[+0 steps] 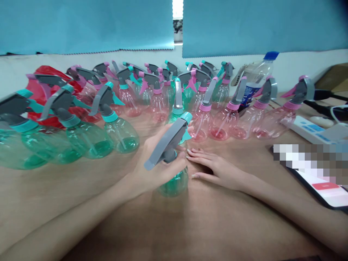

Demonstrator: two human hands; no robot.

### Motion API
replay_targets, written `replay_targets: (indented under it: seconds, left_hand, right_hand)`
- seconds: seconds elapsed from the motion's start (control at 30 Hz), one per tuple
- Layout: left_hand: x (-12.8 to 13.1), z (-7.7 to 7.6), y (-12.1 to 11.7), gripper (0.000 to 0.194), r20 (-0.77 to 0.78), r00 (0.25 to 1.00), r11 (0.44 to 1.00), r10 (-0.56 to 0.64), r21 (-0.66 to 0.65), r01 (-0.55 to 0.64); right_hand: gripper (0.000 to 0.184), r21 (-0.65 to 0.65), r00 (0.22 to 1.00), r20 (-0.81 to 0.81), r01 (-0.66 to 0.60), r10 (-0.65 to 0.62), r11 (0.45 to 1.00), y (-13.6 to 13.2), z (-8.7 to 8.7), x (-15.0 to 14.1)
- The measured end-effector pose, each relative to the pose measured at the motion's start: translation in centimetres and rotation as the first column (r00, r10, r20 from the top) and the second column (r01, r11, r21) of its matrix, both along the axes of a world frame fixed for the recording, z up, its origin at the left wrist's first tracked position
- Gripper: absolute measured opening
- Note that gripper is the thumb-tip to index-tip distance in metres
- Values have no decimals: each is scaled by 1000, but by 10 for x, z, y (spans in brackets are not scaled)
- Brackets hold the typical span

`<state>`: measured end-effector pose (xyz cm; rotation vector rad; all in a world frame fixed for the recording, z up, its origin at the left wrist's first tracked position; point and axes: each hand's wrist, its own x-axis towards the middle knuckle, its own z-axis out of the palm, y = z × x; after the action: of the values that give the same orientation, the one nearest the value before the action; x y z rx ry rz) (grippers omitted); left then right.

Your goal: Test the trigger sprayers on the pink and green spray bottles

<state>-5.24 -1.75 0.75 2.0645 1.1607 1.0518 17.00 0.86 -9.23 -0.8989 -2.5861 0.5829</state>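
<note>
In the middle of the table stands a green spray bottle (174, 185) with a grey and turquoise trigger head. My left hand (154, 163) is wrapped round its neck, just under the grey head. Parts of the fingers are hidden behind the head. To the right of the bottle, my right hand (217, 166) rests on the table with its fingers stretched out and holding nothing. Its fingertips reach close to the bottle. Directly behind, another green spray bottle (176, 112) faces the same way.
Green spray bottles (122, 134) line the left; pink ones (199, 125) stand at the right, with several more behind. A red plastic bag (51, 116) lies at the back left. A phone (312, 181), a white power strip (310, 130) and a blue-capped bottle (261, 72) are on the right.
</note>
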Motion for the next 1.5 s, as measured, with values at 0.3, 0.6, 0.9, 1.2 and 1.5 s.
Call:
replay_targets:
  seconds: [0.3,0.6,0.9,1.2,1.5]
  left_hand:
    - [1,1,1,27,3,1000,999,-16,-28,16]
    - [-2,8,-1,14,-98,995,1000,-4,1,4]
    - [0,8,-1,10,-23,1000,1000,-20,0,20]
    - [1,-1,-5,17,-56,996,997,71,31,-69]
    - [4,-12,-1,34,2,994,987,106,122,-105]
  right_hand:
    - [59,-11,999,-38,0,0,1000,-1,-1,0]
    - [59,-10,1000,-17,3,-3,1000,-1,0,0]
    - [59,-2,1000,-24,-6,6,1000,0,0,1]
    - [57,13,999,-45,-6,6,1000,0,0,0]
    - [57,-24,996,-77,40,-42,999,-10,23,-9]
